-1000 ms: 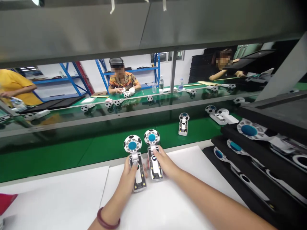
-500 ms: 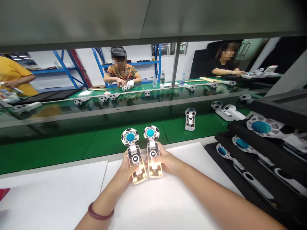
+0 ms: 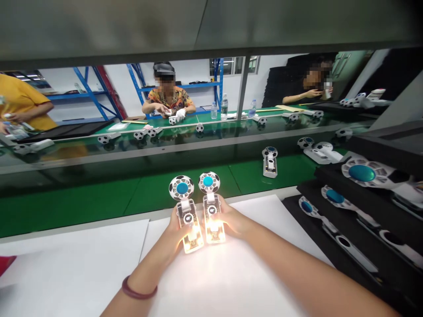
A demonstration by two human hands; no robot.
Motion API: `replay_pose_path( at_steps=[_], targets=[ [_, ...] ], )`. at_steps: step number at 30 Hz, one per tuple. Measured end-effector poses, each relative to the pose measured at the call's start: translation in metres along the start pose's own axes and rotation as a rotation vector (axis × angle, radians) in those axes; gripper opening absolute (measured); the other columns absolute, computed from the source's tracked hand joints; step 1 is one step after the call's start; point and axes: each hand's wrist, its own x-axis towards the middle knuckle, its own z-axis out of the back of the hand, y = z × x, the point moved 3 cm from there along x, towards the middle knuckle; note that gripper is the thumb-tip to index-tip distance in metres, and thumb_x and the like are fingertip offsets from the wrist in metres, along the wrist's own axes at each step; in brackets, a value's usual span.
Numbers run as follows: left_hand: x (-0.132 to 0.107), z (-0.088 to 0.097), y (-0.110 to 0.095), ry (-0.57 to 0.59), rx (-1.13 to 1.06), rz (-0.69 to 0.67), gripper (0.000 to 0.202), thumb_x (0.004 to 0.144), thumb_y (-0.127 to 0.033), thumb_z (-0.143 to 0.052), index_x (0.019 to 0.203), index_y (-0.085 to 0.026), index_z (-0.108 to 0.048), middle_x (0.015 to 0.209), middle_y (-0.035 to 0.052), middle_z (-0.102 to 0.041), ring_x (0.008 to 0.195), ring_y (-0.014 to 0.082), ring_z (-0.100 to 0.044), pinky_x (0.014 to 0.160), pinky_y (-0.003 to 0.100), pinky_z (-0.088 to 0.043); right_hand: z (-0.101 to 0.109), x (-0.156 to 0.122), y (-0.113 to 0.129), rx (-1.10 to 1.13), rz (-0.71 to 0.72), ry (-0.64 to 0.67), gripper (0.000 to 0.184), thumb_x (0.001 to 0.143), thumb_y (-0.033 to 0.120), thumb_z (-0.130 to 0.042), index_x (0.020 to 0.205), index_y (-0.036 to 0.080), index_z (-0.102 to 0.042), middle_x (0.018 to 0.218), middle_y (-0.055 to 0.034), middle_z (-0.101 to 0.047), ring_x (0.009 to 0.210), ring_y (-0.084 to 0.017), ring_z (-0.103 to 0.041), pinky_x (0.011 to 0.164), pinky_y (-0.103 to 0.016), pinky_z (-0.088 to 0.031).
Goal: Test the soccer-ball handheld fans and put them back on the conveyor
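My left hand (image 3: 174, 234) is closed round a handheld fan (image 3: 181, 188) with a football-patterned round head and a blue centre. A second fan of the same kind (image 3: 209, 182) is gripped in my right hand (image 3: 234, 221). Both fans stand side by side, heads up, close together but apart. Their clear-fronted bodies glow with warm yellow light at the lower end, and each has a small round lit display. My thumbs lie over the fronts of the bodies; the other fingers are mostly hidden behind them. White sheeting (image 3: 99, 259) covers the worktop under my arms.
Stacked black trays (image 3: 317, 242) with more fans stand at the right. Beyond the worktop runs a green conveyor belt (image 3: 99, 198) carrying a fan (image 3: 270, 163) and others. Overhead hangs a grey panel (image 3: 211, 26). Co-workers sit across, one handling a fan. A red item (image 3: 5, 264) lies far left.
The lights in both held fans have grown brighter. The nearer belt has shifted right with its fans, the farther one left. The co-worker at right has raised their hands, holding something white.
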Motion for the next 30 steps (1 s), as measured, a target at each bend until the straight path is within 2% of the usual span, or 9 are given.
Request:
replay_pose_path(
  at_steps=[2,7,12,16,21,30],
  targets=[
    [-0.0009,-0.0007,-0.0007,0.011,-0.006,-0.013,0.082,0.063,-0.033,-0.076,0.130,-0.029,-0.027,0.097,0.0055,-0.063,0.095,0.0280,-0.059,0.082,0.041,-0.047,0.0003,0.0003,-0.0009,0.030,-0.011,0.009,0.066,0.057,0.021,-0.075,0.109,0.026,-0.035,0.084,0.0031,-0.058,0.076,-0.018,-0.061,0.071,-0.035,-0.047],
    [-0.0019,-0.0030,-0.0018,0.000,-0.021,-0.018,0.074,0.065,-0.034,-0.075,0.125,-0.032,-0.032,0.106,0.0055,-0.061,0.095,0.0280,-0.059,0.083,0.041,-0.046,0.0004,0.0003,-0.0001,0.014,-0.005,-0.023,0.068,0.056,0.021,-0.075,0.110,0.025,-0.035,0.083,0.0036,-0.057,0.075,-0.017,-0.060,0.070,-0.033,-0.047],
    [-0.0018,-0.0048,-0.0027,-0.021,0.004,-0.032,0.073,0.066,-0.030,-0.074,0.124,-0.027,-0.029,0.092,0.0046,-0.062,0.080,0.0247,-0.063,0.075,0.039,-0.048,0.0011,0.0002,-0.0012,0.038,-0.029,0.014,0.070,0.054,0.018,-0.076,0.109,0.025,-0.034,0.082,0.0039,-0.056,0.073,-0.016,-0.060,0.069,-0.033,-0.047],
    [-0.0011,-0.0039,-0.0018,0.019,0.002,-0.057,0.075,0.066,-0.030,-0.076,0.124,-0.025,-0.028,0.094,0.0057,-0.061,0.086,0.0260,-0.061,0.074,0.037,-0.048,0.0006,0.0000,-0.0037,0.046,-0.064,0.064,0.077,0.053,0.016,-0.077,0.114,0.025,-0.030,0.089,0.0006,-0.057,0.080,-0.018,-0.060,0.077,-0.037,-0.047],
    [0.0012,0.0017,0.0018,0.042,0.006,-0.039,0.082,0.063,-0.027,-0.078,0.126,-0.027,-0.025,0.109,0.0078,-0.057,0.098,0.0273,-0.057,0.081,0.039,-0.047,0.0004,0.0000,-0.0043,-0.019,-0.050,0.022,0.083,0.051,0.014,-0.076,0.117,0.027,-0.029,0.094,-0.0001,-0.054,0.087,-0.021,-0.059,0.081,-0.040,-0.045],
    [0.0033,0.0030,0.0025,0.066,0.019,-0.044,0.081,0.065,-0.028,-0.077,0.126,-0.026,-0.024,0.107,0.0083,-0.058,0.096,0.0275,-0.058,0.079,0.038,-0.047,0.0033,0.0019,-0.0068,-0.068,-0.045,0.034,0.083,0.052,0.016,-0.075,0.119,0.027,-0.027,0.097,-0.0011,-0.053,0.091,-0.022,-0.057,0.084,-0.042,-0.043]
  ],
)
